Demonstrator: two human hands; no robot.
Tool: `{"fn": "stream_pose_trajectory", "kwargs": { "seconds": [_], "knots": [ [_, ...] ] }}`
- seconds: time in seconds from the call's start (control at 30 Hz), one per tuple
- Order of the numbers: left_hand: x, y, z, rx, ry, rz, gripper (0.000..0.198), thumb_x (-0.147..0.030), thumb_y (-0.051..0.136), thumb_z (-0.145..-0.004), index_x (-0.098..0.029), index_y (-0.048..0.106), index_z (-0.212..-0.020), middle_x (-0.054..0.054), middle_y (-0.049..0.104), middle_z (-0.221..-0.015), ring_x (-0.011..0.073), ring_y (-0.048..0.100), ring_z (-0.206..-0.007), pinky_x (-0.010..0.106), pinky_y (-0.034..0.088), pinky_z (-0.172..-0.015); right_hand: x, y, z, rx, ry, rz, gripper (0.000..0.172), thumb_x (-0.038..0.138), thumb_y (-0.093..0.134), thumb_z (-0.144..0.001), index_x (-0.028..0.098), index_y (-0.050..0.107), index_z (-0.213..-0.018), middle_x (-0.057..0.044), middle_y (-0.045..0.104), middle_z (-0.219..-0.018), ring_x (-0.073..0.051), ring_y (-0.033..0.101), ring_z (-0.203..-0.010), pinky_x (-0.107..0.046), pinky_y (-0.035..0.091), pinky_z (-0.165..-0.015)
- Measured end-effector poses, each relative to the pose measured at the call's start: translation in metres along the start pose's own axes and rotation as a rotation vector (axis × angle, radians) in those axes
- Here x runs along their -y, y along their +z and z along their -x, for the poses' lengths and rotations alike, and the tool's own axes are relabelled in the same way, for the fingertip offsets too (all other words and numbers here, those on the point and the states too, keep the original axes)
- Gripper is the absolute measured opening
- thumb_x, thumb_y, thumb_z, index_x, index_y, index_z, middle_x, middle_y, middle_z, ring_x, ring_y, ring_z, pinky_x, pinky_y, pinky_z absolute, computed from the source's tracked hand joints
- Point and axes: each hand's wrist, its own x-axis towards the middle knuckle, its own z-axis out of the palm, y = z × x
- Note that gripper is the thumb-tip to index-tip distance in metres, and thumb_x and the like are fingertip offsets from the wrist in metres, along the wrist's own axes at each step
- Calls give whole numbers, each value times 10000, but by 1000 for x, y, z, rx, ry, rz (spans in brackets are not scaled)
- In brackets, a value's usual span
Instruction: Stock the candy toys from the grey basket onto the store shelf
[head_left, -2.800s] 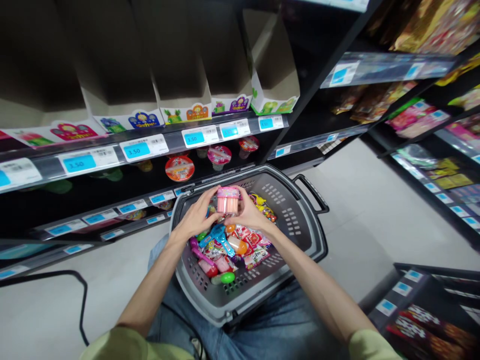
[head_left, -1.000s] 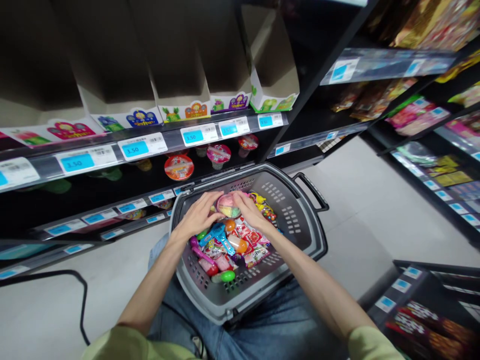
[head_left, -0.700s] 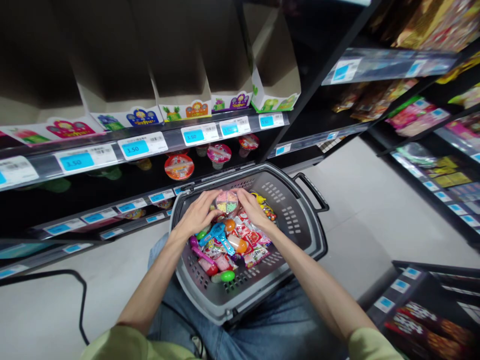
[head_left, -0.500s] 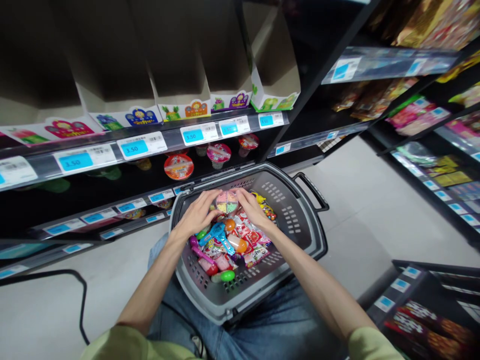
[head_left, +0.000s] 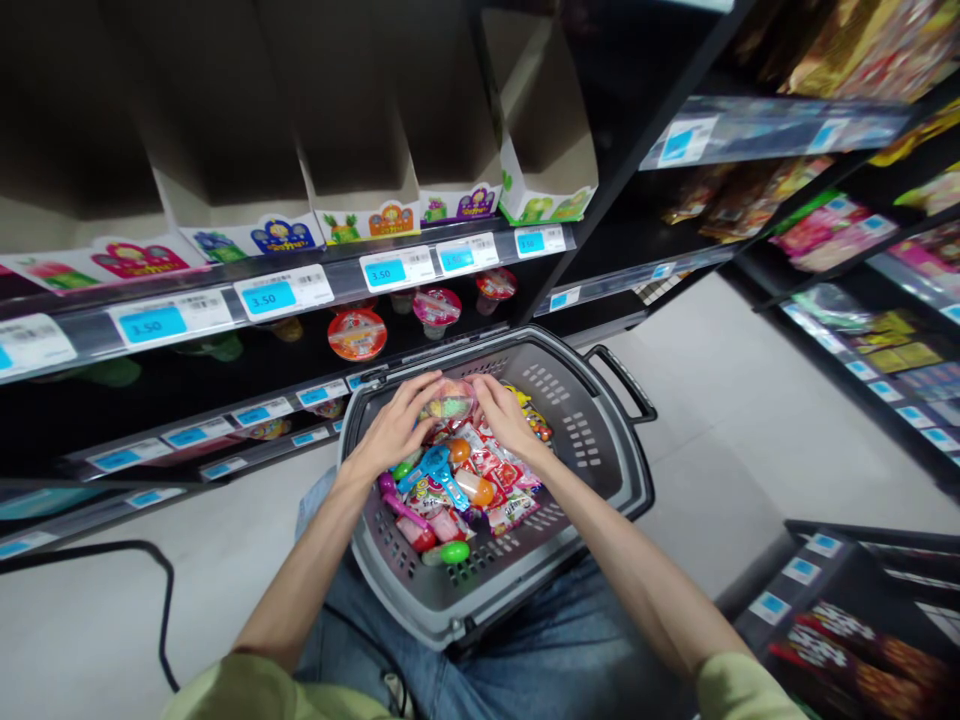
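Head view: tub [head_left: 451, 402], axis aslant

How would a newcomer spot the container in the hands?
Find the grey basket at the picture's lower middle. Toward its far side, the left hand and right hand hold a clear round container between them. Unlike the blue piece lying lower in the picture, it is held, with pink and green showing through.

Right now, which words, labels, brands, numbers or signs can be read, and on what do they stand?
"3.50": on at least three shelf price tags.
Too small or blurred to read: carton fronts, cup lids, sachets, dark red packs, remaining tags.
Held tub: no text made out.
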Motion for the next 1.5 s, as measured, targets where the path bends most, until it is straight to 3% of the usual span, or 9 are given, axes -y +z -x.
{"fn": "stream_pose_trajectory", "kwargs": {
  "seconds": [0.17,0.33,0.43,0.57,0.67,0.73,0.87,1.03,1.5],
  "knots": [
    [5,3,3,-1,-82,-38,641,-157,574,-876,-272,422,-1488,125,436,-1420,283,511,-1331,473,510,-1086,10,-1,4,-114,-101,-74,451,587,437,-1007,243,636,-1220,-5,714,-797,-166,643,-609,-330,546,-687],
    [7,5,1,-95,-158,-64,605,-217,616,-886,-225,424,-1459,129,514,-1396,286,526,-1329,499,469,-1127,19,1,7,-127,-245,-127,372,464,676,-907,247,664,-1208,-64,770,-1069,-221,720,-914,-382,580,-852],
    [4,4,0,-123,-177,-58,581,-325,652,-921,-208,429,-1444,143,544,-1401,297,527,-1334,519,453,-1136,21,1,7,-130,-344,-25,513,384,764,-845,273,624,-1326,-82,727,-1247,-258,676,-1125,-450,541,-1001],
    [1,2,1,-72,-199,-28,610,-418,656,-933,-204,421,-1454,151,543,-1421,299,526,-1345,514,450,-1136,19,0,5,-59,-338,-92,738,404,804,-808,278,499,-1468,-119,507,-1544,-281,565,-1327,-479,483,-1108],
    [0,2,3,-6,-243,1,695,-520,697,-888,-221,428,-1455,142,563,-1410,305,561,-1318,498,466,-1122,15,4,2,32,-201,-279,843,480,831,-766,260,446,-1483,-145,563,-1489,-280,608,-1285,-452,537,-1046],
    [-1,2,3,29,-276,28,803,-589,738,-829,-233,412,-1472,137,584,-1404,310,593,-1292,477,490,-1097,13,6,0,16,-121,-346,865,509,860,-718,253,464,-1444,-138,652,-1377,-272,656,-1207,-434,563,-996],
    [-7,-1,2,152,-335,3,976,-634,700,-838,-243,228,-1598,148,674,-1309,336,684,-1162,436,554,-946,11,5,-2,-26,-81,-352,747,554,839,-723,253,542,-1338,-103,721,-1236,-248,691,-1102,-405,571,-952],
    [-10,-4,0,273,-374,-77,956,-610,580,-921,-187,114,-1641,163,745,-1139,343,751,-904,370,538,-751,13,-2,-4,-33,-74,-379,578,585,750,-805,243,598,-1245,-78,759,-1103,-231,708,-1005,-378,573,-881],
    [-9,-4,0,333,-364,-91,974,-586,543,-946,-155,19,-1645,166,753,-1045,338,744,-872,342,488,-723,8,4,-4,-85,-30,-393,463,529,784,-778,219,639,-1089,-29,730,-902,-179,684,-803,-293,538,-700]
  ]
}}
